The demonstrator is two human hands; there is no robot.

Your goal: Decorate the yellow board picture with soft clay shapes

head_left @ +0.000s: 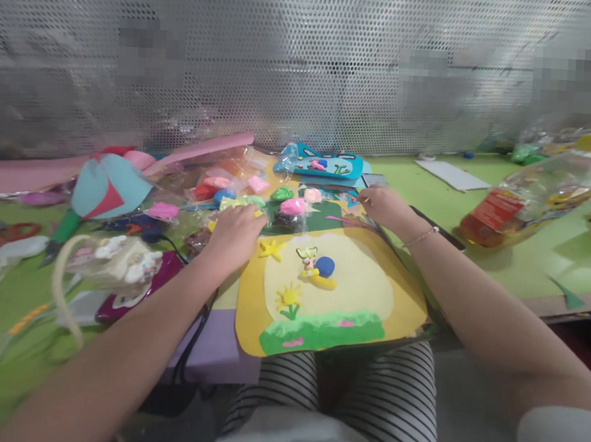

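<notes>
Your picture card (406, 288), yellow with a cream middle, is the landmark: it lies at the near edge of the bench (523, 261), just before your knees. On it: a snail (325, 267) with a blue shell, a yellow flower (289, 297), a yellow star (270, 249), a green grass strip (323, 332) with pink bits.

Your left hand (238, 236) is at the card's far left corner, fingers bunched; a yellow bit shows at the fingertips, can't tell if you pinch it. Your right hand (384, 205) is beyond the card's far right corner, fingers curled in; can't tell what, if anything, they pinch.

Beyond the card: pink clay (293, 206), green clay (282, 193), pale pink clay (313, 195), then a blue card (351, 169) with clay shapes. Left of the card: blue-and-red paper (105, 183), red-handled scissors (7, 237), a purple case (165, 273). Right of the card: a tilted bottle (542, 189), yellow cap, red label. Farther beyond, rightward: a white board (451, 176).
</notes>
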